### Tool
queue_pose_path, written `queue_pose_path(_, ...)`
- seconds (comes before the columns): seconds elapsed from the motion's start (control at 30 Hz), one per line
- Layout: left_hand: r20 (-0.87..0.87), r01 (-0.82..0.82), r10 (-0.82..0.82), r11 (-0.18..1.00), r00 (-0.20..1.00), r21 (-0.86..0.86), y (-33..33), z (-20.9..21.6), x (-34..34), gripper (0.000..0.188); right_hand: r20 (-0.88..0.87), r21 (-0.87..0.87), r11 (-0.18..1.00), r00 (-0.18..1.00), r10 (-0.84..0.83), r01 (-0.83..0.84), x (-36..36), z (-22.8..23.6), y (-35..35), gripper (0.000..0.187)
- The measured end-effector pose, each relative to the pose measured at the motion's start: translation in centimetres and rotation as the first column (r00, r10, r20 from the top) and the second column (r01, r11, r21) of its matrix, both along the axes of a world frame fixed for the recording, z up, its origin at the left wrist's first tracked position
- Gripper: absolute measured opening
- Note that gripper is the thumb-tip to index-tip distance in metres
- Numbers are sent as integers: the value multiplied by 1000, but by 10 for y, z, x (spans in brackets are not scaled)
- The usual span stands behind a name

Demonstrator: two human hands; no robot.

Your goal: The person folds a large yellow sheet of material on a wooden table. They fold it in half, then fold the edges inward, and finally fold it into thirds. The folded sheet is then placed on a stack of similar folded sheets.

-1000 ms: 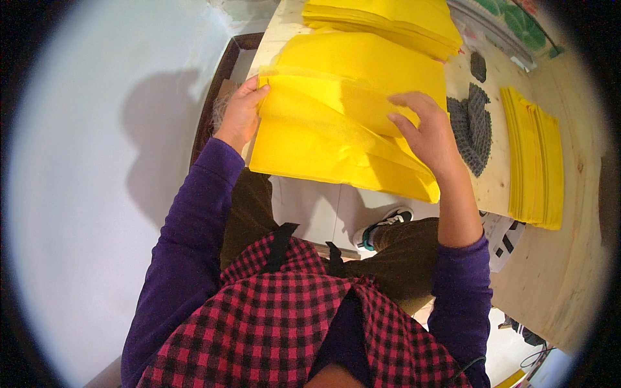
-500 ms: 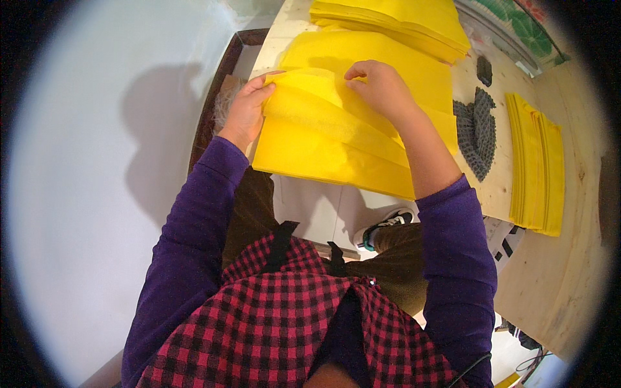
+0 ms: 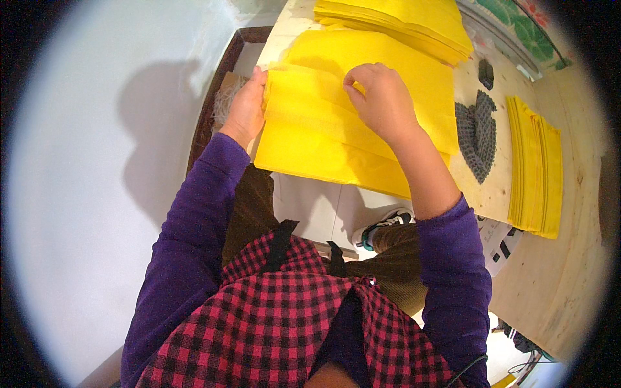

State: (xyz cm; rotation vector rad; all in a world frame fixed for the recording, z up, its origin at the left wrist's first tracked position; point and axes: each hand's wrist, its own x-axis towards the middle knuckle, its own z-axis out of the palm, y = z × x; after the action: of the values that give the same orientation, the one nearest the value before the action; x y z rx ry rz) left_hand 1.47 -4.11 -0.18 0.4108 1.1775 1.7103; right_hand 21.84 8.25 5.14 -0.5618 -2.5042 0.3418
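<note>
Two bare hands at the yellow pile now! The left hand [image 3: 246,108] is at its left edge, thumb straight, other fingers mostly hidden; whether it's pinching fabric, I can't tell. The right hand [image 3: 387,107] is over the pile's middle, thumb and forefinger curled almost together, and again no telling whether they nip anything. Beneath them lies the yellow pile [image 3: 307,152] itself, its top sheet creased, on the wooden desk [image 3: 497,197]. Right of the pile, a grey knitted piece [image 3: 477,139]; farther right, a narrow yellow stack [image 3: 535,171]. And beyond the pile, a thick yellow stack [image 3: 394,22]!
</note>
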Motion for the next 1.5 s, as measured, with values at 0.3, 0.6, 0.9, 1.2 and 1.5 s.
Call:
queue_pose_path(0.3, 36, 161, -164, 985, 986, 64, -4, 2, -6, 66, 225, 116, 976, 962, 154, -183, 34, 6, -63, 25)
queue_pose_path(0.6, -80, 140, -134, 988, 988, 65, -7, 0, -4, 34, 313, -70, 972, 920, 236, -225, 75, 8, -113, 32)
queue_pose_path(0.9, -165, 139, -126, 988, 978, 67, -12, -6, -5, 34, 147, -101, 994, 989, -22, 37, 107, 1, -76, 42)
queue_pose_path(1.2, -317, 127, -109, 991, 942, 36, -16, -12, -15, 30, -113, -494, 739, 809, -577, 459, 157, -37, 10, 81)
queue_pose_path(1.5, -474, 186, -182, 982, 862, -38, -23, -9, -18, 31, -53, -724, 573, 796, -602, 385, 166, -46, 15, 55)
